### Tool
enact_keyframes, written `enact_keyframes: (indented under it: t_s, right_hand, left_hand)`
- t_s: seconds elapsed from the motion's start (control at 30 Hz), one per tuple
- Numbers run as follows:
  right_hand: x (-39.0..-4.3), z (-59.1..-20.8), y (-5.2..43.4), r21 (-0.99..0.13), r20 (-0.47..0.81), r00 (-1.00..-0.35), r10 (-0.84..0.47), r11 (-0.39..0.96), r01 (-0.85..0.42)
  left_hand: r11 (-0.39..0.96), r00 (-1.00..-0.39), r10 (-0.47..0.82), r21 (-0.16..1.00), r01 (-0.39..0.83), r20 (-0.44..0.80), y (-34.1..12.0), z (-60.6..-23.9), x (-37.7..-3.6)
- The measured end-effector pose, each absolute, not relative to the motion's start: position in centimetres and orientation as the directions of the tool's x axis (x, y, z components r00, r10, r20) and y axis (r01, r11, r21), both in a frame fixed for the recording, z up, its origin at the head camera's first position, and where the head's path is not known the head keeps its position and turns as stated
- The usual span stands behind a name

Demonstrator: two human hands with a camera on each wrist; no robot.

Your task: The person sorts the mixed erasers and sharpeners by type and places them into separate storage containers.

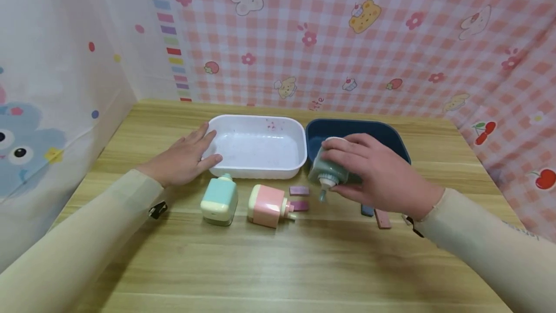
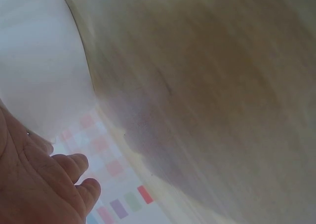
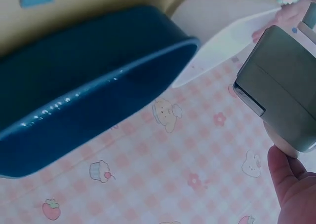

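Note:
My right hand (image 1: 373, 173) grips a grey-green pump bottle (image 1: 323, 170) and holds it tipped over, its white collar and nozzle facing down above the table. In the right wrist view the boxy bottle (image 3: 281, 86) hangs beside the blue basin, with fingertips at its base. My left hand (image 1: 184, 156) lies with spread fingers at the left rim of a white basin (image 1: 258, 173). In front of that basin, a mint-and-cream bottle (image 1: 219, 199) points its nozzle toward the back. A pink-and-cream bottle (image 1: 267, 206) lies on its side, nozzle to the right.
A dark blue basin (image 1: 356, 123) stands against the white one, partly behind my right hand. Small flat blocks lie on the table (image 1: 269, 269): a lilac one (image 1: 299, 191), a purple one (image 1: 300, 205), a blue one (image 1: 367, 210) and a pink one (image 1: 382, 219). Checked cloth (image 1: 278, 28) hangs behind.

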State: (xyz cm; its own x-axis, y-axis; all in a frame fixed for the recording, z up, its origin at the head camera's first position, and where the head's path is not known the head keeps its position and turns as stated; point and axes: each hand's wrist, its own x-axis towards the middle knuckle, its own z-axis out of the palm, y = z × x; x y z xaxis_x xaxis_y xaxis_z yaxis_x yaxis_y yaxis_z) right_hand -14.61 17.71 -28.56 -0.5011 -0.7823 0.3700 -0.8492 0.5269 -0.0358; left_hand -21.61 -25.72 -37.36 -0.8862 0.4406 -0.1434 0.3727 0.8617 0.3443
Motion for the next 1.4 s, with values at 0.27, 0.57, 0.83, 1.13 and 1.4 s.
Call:
enact_keyframes:
  t_s: [0.27,0.57,0.83,1.13,1.4]
  right_hand:
    - [-17.7,-28.1,15.4,-0.062,0.358,-0.520,-0.776,0.535,-0.842]
    - [-21.1,-29.0,12.1,-0.054,0.338,-0.519,-0.785,0.534,-0.843]
    - [-22.9,-29.4,8.5,-0.084,0.183,-0.617,-0.765,0.613,-0.785]
    - [-24.3,-30.4,5.4,-0.095,0.101,-0.619,-0.779,0.612,-0.785]
    - [-25.0,-31.4,3.6,-0.112,0.030,-0.634,-0.773,0.627,-0.771]
  left_hand:
    - [0.864,-0.889,0.435,0.344,0.367,-0.144,-25.6,-37.3,-21.6]
    - [0.868,-0.886,0.434,0.337,0.364,-0.161,-25.6,-37.1,-21.5]
    - [0.871,-0.888,0.430,0.334,0.360,-0.164,-25.7,-37.1,-21.3]
    - [0.873,-0.893,0.422,0.336,0.353,-0.158,-25.8,-37.3,-21.4]
    - [0.871,-0.890,0.427,0.337,0.357,-0.159,-25.5,-37.1,-21.5]
